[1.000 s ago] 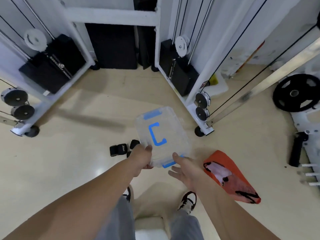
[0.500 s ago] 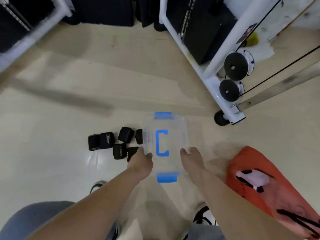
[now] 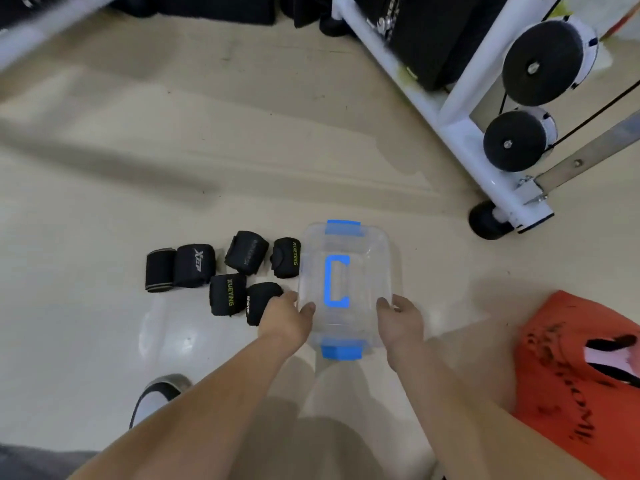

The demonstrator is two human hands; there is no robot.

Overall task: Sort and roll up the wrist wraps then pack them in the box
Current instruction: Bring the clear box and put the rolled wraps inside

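A clear plastic box [image 3: 360, 258] with a lid, blue clips and a blue handle sits low on the beige floor in front of me. My left hand [image 3: 287, 320] grips its left edge and my right hand [image 3: 401, 320] grips its right edge. Just left of the box lie several rolled black wrist wraps [image 3: 246, 252] in a loose cluster. One wrap [image 3: 261, 299] is partly hidden behind my left hand.
A white cable machine frame [image 3: 464, 133] with black pulleys [image 3: 547, 62] stands at the back right, its wheel [image 3: 485, 220] on the floor. An orange bag [image 3: 581, 382] lies to the right. My shoe [image 3: 156, 400] is at the lower left.
The view has dropped closer to the floor. The box went from held up in the air down to floor level beside the wraps, both hands staying on its sides.
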